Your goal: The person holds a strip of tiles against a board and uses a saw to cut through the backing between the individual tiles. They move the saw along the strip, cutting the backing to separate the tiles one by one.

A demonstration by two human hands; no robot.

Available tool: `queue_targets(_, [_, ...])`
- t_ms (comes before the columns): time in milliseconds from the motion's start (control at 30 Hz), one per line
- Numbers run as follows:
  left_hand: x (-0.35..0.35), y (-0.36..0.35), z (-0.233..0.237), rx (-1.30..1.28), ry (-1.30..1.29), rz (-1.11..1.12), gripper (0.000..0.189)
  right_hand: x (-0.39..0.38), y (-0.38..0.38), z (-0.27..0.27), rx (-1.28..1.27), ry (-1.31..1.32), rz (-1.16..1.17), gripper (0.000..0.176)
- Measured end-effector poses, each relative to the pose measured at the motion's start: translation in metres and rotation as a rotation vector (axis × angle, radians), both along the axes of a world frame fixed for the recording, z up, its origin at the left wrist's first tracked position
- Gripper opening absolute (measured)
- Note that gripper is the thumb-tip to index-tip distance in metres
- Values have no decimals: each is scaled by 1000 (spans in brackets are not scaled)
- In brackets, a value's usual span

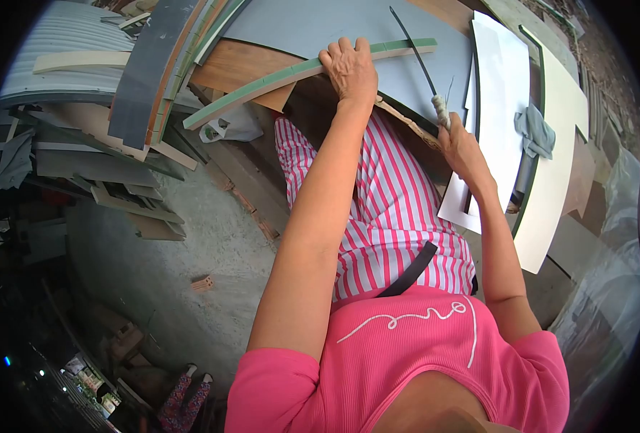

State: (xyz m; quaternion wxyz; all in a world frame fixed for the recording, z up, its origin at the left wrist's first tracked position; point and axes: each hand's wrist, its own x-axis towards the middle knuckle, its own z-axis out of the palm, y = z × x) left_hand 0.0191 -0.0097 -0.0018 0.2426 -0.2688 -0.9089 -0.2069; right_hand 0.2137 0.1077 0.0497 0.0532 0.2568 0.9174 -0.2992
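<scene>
Curved strip (266, 84), thin blade (415, 52) in hands (352, 72)

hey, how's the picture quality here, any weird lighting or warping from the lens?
Head view: strong wide-angle warping, black rounded corners; the green-edged strip looks bowed, though how much is lens I can't tell. Head view: the white sheet is nearly washed out, lower left sinks into shadow with small bright spots. Head view: left hand and right hand look fairly sharp.

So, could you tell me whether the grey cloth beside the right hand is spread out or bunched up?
Bunched up: the cloth lies in creased folds on the boards, not flat.
</scene>
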Motion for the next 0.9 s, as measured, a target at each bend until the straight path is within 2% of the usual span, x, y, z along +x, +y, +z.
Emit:
queue_targets(133, [0,1,2,1,0,5,12,-88,20,-12,-17,124,19,29])
queue_targets(233, [-1,2,3,21,6,44,14,-105,16,-5,-71,97,-29,30])
queue_targets(367, [1,-1,2,-19,6,40,14,-51,9,-10,13,130,39,27])
queue_targets(533, [0,-1,0,-13,15,18,13,38,-15,13,-82,-81,-51,23])
queue_targets(667, [-1,0,1,13,4,5,12,45,-14,19,-71,-62,-44,23])
queue_targets(900, [-1,0,4,15,24,-2,12,-86,23,-17,21,131,46,30])
